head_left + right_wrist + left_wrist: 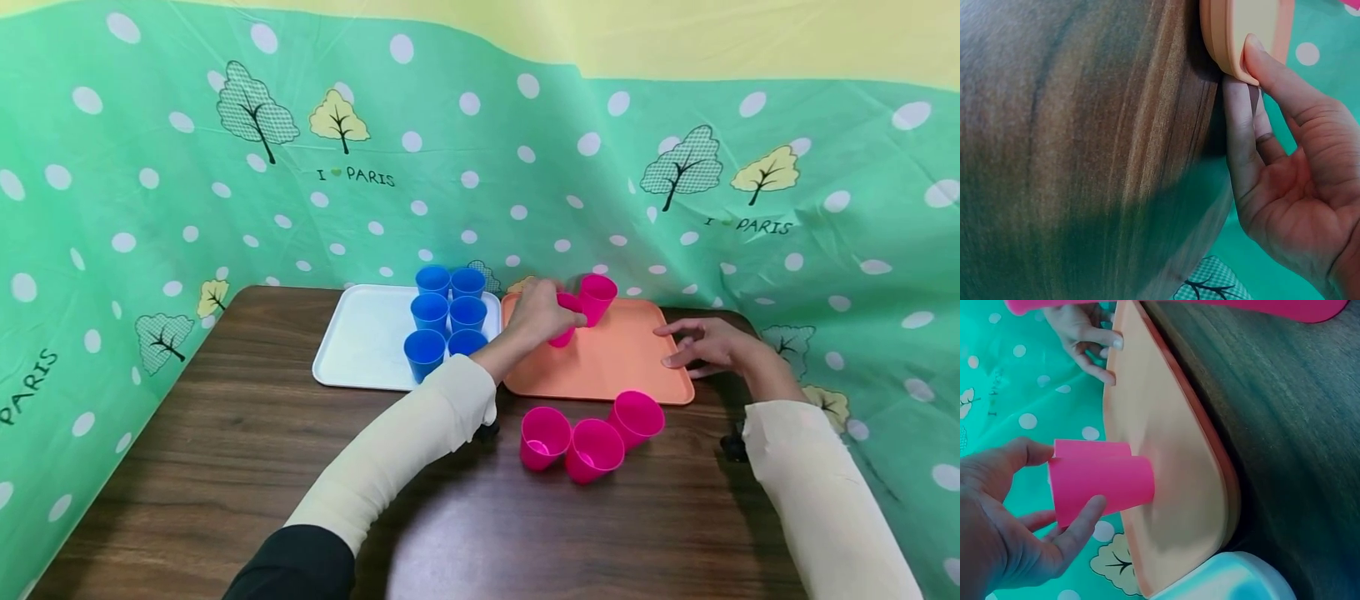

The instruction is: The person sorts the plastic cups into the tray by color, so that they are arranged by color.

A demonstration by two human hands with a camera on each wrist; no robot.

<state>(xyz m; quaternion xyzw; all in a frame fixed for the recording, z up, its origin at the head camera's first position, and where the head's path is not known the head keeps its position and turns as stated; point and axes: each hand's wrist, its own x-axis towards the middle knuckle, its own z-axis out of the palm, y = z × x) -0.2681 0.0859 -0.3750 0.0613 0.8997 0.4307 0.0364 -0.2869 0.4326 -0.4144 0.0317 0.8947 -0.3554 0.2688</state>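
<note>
My left hand (pixel 538 315) grips a pink cup (pixel 1104 487) standing upright at the left part of the orange tray (pixel 615 367). In the left wrist view its thumb is at the rim and the fingers lie along the side. A second pink cup (pixel 598 298) stands just beside it, near the tray's back edge. At the tray's right end, my right hand (pixel 708 343) pinches the edge, thumb (pixel 1257 53) over the rim and fingers on the outer side. Three more pink cups (pixel 594 454) stand close together on the table in front of the tray.
A white tray (pixel 360 333) adjoins the orange one on the left, with several blue cups (pixel 430 310) in two columns on its right half. The brown wooden table (pixel 225 450) ends at a green dotted cloth (pixel 465 150) hanging behind and at both sides.
</note>
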